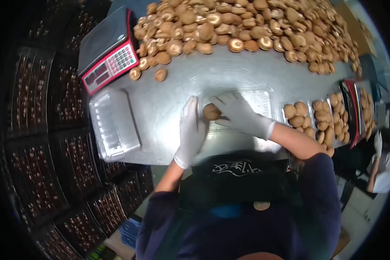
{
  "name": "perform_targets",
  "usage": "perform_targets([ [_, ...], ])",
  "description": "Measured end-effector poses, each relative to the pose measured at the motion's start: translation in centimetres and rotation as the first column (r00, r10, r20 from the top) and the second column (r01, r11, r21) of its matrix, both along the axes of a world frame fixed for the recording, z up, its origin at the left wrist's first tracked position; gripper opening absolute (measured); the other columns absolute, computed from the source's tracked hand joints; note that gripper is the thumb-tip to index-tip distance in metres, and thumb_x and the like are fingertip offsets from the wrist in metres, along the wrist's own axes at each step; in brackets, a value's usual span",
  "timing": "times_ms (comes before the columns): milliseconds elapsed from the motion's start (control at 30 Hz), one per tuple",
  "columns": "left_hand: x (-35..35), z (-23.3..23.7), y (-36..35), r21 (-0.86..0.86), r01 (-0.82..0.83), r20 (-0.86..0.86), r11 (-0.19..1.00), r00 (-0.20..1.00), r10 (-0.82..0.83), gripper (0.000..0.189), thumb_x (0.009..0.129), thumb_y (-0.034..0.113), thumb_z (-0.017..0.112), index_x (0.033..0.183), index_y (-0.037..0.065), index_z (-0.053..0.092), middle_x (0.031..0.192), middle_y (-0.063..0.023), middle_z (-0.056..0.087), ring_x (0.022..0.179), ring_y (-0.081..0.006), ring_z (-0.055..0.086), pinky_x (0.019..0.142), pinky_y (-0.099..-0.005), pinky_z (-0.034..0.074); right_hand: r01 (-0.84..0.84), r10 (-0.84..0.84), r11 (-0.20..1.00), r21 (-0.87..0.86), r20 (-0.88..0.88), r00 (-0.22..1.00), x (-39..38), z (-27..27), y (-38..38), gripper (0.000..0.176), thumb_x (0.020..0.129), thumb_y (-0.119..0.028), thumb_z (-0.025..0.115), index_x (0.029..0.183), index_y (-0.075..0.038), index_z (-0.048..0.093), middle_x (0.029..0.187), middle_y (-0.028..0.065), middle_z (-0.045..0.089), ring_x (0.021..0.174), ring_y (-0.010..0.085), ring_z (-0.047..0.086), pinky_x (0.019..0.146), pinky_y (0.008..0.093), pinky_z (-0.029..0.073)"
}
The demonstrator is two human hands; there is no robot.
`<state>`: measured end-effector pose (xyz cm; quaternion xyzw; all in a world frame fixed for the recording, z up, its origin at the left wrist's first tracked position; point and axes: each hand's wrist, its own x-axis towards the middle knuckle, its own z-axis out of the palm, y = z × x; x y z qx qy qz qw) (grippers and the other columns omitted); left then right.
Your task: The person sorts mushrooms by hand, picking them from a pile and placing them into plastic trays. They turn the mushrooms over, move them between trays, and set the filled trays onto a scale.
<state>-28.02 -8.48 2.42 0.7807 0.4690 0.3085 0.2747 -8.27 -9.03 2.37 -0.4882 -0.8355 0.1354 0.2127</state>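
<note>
A brown mushroom (212,112) is between my two white-gloved hands, above the metal table. The fingers and thumb of my right hand (239,113) are closed on it from the right. My left hand (190,128) is upright beside the mushroom's left side, its fingers stretched out and the palm turned inward. Under and behind my right hand lies a clear plastic tray (264,99), partly hidden by the glove.
A large heap of mushrooms (247,26) covers the table's far side. At the left are a red-framed scale (110,65) and stacked clear trays (115,123). Filled mushroom trays (297,115) and another scale (353,112) stand right. Another person's gloved hand (378,144) shows far right.
</note>
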Motion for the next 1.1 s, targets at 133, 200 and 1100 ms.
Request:
perform_targets([
  [133,-1.0,-1.5,7.3,0.167,-0.140,0.018,0.976,0.990,0.139,0.040,0.080,-0.001,0.053,0.120,-0.005,0.056,0.124,-0.0252,0.055,0.116,-0.0400,0.052,0.101,-0.0431,0.041,0.167,-0.167,0.986,-0.021,-0.222,0.961,2.3,1.1,4.1,0.040,0.079,-0.026,0.070,0.112,-0.006,0.062,0.101,0.0105,0.063,0.095,0.0314,0.061,0.084,0.0430,0.047],
  [200,-1.1,-2.4,11.7,0.235,-0.184,-0.002,0.954,0.982,0.190,0.034,0.081,0.000,0.052,0.114,-0.003,0.060,0.117,-0.0211,0.060,0.109,-0.0372,0.056,0.095,-0.0424,0.045,0.190,-0.192,0.976,0.108,0.000,0.981,3.7,1.9,8.3,0.034,0.083,-0.027,0.066,0.110,-0.006,0.064,0.102,0.0126,0.063,0.092,0.0328,0.061,0.082,0.0429,0.049],
  [1100,0.5,-1.8,13.2,-0.673,0.327,0.736,0.664,0.393,0.552,0.022,0.099,0.015,0.046,0.109,0.000,0.059,0.096,-0.0077,0.068,0.076,-0.0117,0.065,0.056,-0.0218,0.052,-0.264,-0.730,0.614,-0.744,-0.662,0.170,6.5,-1.7,10.7,0.030,0.095,-0.018,0.052,0.118,0.002,0.054,0.111,0.0142,0.064,0.093,0.0268,0.069,0.071,0.0295,0.055],
])
